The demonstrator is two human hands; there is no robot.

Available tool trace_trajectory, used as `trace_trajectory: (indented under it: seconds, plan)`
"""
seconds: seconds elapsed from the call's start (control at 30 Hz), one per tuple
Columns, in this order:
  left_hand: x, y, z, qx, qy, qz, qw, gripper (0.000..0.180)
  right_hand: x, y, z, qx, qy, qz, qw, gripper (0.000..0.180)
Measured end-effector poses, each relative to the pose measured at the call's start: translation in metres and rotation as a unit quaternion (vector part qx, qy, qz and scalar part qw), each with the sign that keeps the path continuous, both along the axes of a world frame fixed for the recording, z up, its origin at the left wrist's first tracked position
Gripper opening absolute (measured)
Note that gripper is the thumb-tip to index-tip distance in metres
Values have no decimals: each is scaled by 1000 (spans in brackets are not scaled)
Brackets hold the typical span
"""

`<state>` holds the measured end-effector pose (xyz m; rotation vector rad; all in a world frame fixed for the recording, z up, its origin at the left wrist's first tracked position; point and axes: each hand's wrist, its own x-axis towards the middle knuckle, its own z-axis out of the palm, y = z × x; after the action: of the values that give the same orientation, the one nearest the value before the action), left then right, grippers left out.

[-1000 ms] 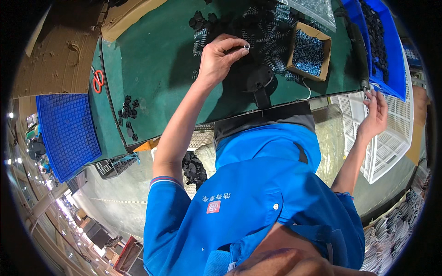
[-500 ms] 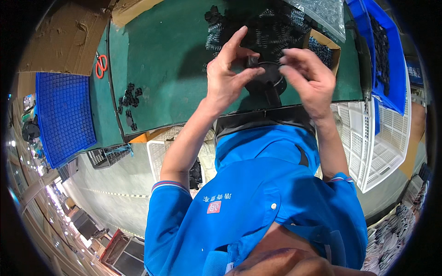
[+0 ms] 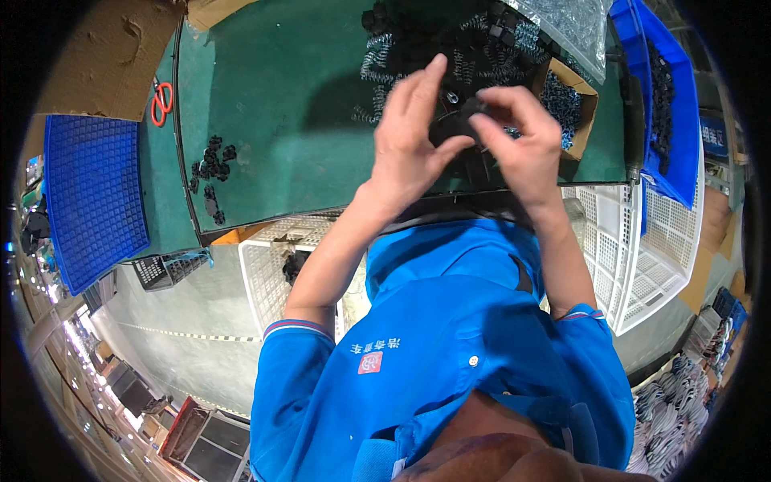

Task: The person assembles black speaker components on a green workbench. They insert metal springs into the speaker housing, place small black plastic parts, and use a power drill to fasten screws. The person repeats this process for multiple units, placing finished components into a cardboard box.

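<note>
Over the near edge of the green table (image 3: 281, 104), my left hand (image 3: 408, 140) is open, its fingers stretched up and the thumb out to the right. Opposite it, my right hand (image 3: 522, 136) pinches a small black plastic part (image 3: 475, 108) between thumb and fingers. A dark round fixture (image 3: 450, 127) sits beneath and between both hands, largely hidden by them. Just beyond the hands lie loose metal springs (image 3: 376, 63) and a pile of black parts (image 3: 418, 48). To the right of my right hand stands a cardboard box (image 3: 589, 108) holding many small springs.
Small black parts (image 3: 212, 165) and red-handled scissors (image 3: 162, 103) lie on the left. A blue tray (image 3: 96, 201) and a cardboard carton (image 3: 104, 60) flank the table. At right are a blue bin (image 3: 683, 120), white crates (image 3: 654, 257) and a clear plastic bag (image 3: 574, 36).
The small black part held in my left hand earlier is no longer there; that hand has opened. My right hand has moved left and closed on a black part. The view has shifted slightly.
</note>
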<state>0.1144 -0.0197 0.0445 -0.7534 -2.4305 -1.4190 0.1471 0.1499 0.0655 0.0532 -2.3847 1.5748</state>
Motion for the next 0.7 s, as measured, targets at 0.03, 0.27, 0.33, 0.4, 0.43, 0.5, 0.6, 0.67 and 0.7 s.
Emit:
trace_trajectory:
  seconds: [0.03, 0.27, 0.33, 0.4, 0.43, 0.5, 0.6, 0.67, 0.7]
  plan:
    - [-1, -3, 3, -40, 10, 36, 998, 82, -5, 7, -7, -41, -10, -24, 999, 26]
    - [-3, -4, -31, -48, -218, 57, 973, 56, -24, 13, -26, -60, -53, 9, 997, 24]
    - [-2, 0, -31, -51, -238, 54, 968, 55, -25, 11, -30, -25, -67, 10, 997, 25]
    - [-1, 3, -37, -53, -242, 58, 967, 53, -25, 7, -39, 0, -60, 8, 998, 26]
    - [-2, 3, -38, -52, -246, 54, 966, 52, -27, 5, -40, 38, -43, 1, 998, 25]
    - [-5, 5, -37, -50, -253, 40, 965, 50, -29, 0, -41, 114, -10, -19, 993, 24]
    - [-14, 8, -44, 63, -336, -10, 940, 45, -32, -9, -53, 191, 85, -30, 977, 22]
    - [-17, 9, -35, 139, -446, -4, 884, 54, -32, -11, -55, 152, 46, -48, 986, 21]
    - [-19, 10, -26, 173, -499, -3, 849, 59, -30, -11, -56, 131, 26, -59, 989, 21]
